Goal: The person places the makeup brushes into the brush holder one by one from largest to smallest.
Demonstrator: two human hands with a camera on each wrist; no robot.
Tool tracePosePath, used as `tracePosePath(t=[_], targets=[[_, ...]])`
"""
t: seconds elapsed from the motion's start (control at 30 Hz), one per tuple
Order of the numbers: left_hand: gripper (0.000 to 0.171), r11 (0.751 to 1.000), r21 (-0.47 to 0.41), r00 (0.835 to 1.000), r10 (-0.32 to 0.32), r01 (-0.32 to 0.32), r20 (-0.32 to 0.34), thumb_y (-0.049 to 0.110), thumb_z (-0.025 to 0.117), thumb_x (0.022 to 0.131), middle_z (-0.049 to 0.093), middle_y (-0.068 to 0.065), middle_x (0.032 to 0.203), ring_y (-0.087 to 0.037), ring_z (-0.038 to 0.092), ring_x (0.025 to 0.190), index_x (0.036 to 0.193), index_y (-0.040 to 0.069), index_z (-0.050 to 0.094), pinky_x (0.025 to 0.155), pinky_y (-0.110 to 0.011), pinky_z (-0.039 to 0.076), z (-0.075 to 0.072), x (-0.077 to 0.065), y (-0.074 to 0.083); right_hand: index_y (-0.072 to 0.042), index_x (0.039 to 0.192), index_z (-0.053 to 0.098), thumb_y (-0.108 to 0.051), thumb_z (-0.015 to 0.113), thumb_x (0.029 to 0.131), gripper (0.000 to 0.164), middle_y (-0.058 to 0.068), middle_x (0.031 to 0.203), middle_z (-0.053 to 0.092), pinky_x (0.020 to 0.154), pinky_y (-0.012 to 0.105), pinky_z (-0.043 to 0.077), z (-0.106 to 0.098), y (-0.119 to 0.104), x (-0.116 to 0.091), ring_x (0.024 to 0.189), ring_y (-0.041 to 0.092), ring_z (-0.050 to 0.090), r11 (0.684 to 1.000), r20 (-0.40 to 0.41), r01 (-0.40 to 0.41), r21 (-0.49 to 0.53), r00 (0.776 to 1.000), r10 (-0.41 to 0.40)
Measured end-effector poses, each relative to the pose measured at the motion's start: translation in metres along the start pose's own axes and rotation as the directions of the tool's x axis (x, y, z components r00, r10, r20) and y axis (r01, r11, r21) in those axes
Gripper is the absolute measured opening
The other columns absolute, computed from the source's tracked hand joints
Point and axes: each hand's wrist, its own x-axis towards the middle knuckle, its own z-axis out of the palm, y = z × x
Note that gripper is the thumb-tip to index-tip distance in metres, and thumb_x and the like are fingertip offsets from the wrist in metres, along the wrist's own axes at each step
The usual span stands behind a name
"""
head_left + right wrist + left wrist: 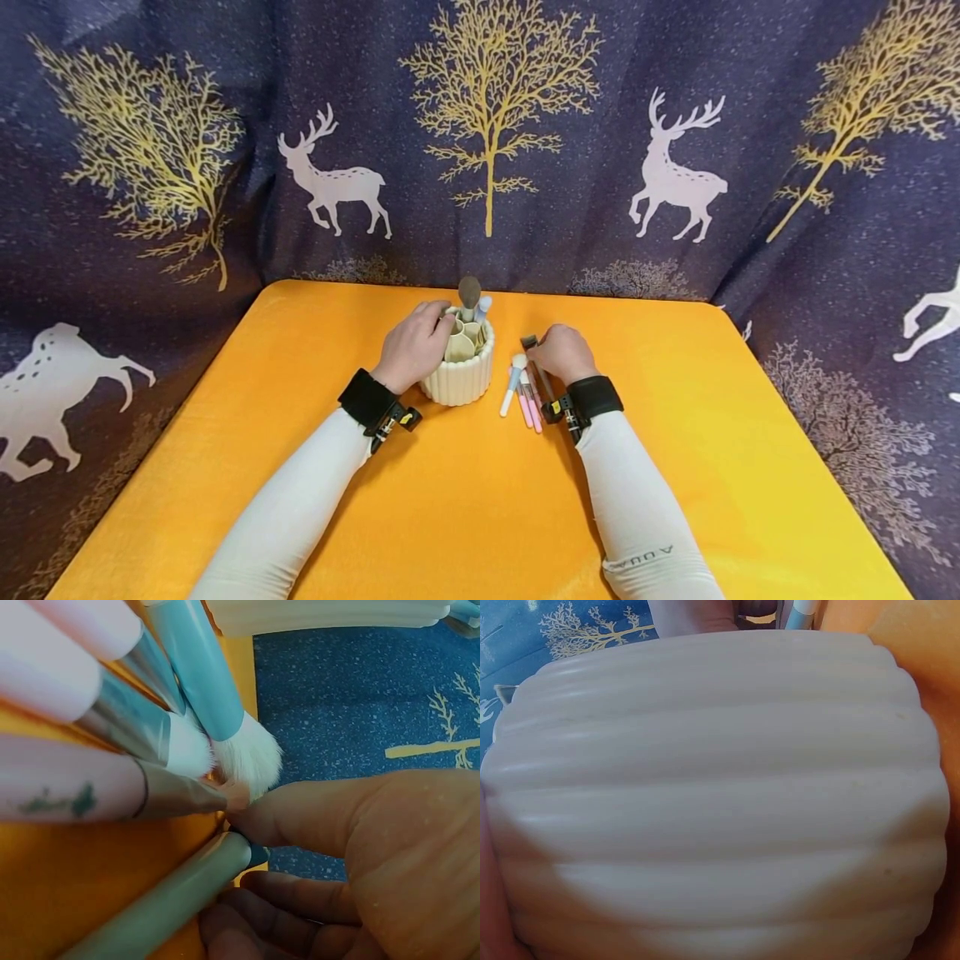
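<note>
A cream ribbed brush holder (459,383) with inner compartments stands on the table. Two makeup brushes rise from it: a large brown-headed brush (469,292) and a pale blue one (482,308). My left hand (412,346) holds the holder at its left side and rim; its ribbed wall (727,787) fills the left wrist view. To the right, my right hand (564,353) pinches a dark-tipped makeup brush with a greenish handle (161,904), its thumb close to the bristles of the neighbouring brushes. Beside it lie a blue-and-white brush (512,390) and several pink-handled brushes (531,410).
A yellow-orange cloth (450,517) covers the table. Behind it hangs a dark blue curtain (540,200) printed with trees and white deer, close to the table's far edge. Each wrist wears a black strap with a small camera.
</note>
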Motion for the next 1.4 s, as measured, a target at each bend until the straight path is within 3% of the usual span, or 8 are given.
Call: tracePosePath(t=[0.23,0.5,0.77,1.13,1.4], targets=[[0.055,1.000,-0.003,1.000,-0.005,0.005,0.006,0.040,0.039,0.121,0.062,-0.017,0.154,-0.039,0.062,0.139,0.160,0.007,0.059,0.111,-0.061,0.051,-0.0004,-0.0004,0.0008,-0.018,0.058,0.050,-0.025,0.079,0.101,0.053,-0.004,0.055,0.037,0.052,0.034,0.037,-0.0024,0.0024,0.0006,0.050,0.020,0.046,1.000,0.001,-0.014,0.003,1.000,0.014],[0.054,1.000,-0.006,1.000,0.004,-0.004,0.003,0.039,0.039,0.121,0.063,-0.017,0.154,-0.039,0.062,0.138,0.159,0.007,0.059,0.109,-0.061,0.052,0.0009,0.0004,-0.0018,-0.011,0.068,0.068,-0.026,0.080,0.099,0.036,0.003,0.065,0.060,0.057,0.036,0.046,-0.0022,0.0029,-0.0003,0.059,0.024,0.057,0.998,-0.037,-0.011,-0.066,0.999,0.009],[0.055,1.000,-0.006,1.000,0.004,-0.004,0.000,0.040,0.039,0.121,0.063,-0.017,0.154,-0.039,0.062,0.138,0.159,0.007,0.059,0.109,-0.061,0.052,0.0010,0.0006,-0.0025,-0.016,0.062,0.054,-0.029,0.079,0.099,0.046,-0.001,0.060,0.044,0.058,0.036,0.040,-0.0012,0.0018,-0.0001,0.059,0.024,0.052,0.996,-0.023,-0.032,-0.077,0.999,0.030],[0.054,1.000,-0.016,1.000,0.004,-0.004,0.006,0.039,0.040,0.121,0.063,-0.017,0.153,-0.039,0.064,0.135,0.159,0.006,0.059,0.107,-0.060,0.053,0.0004,-0.0006,-0.0022,-0.012,0.068,0.069,-0.023,0.083,0.095,0.033,0.003,0.066,0.054,0.058,0.036,0.041,-0.0033,0.0005,-0.0029,0.062,0.025,0.055,0.996,0.009,-0.041,-0.079,0.999,0.042],[0.054,1.000,-0.010,1.000,0.000,0.000,-0.005,0.039,0.040,0.120,0.063,-0.016,0.153,-0.039,0.063,0.136,0.159,0.007,0.060,0.108,-0.061,0.053,0.0005,0.0001,-0.0009,-0.016,0.063,0.058,-0.023,0.080,0.096,0.040,-0.001,0.061,0.045,0.057,0.035,0.037,-0.0038,0.0008,-0.0006,0.058,0.023,0.051,0.997,0.007,-0.054,-0.060,0.999,0.054]])
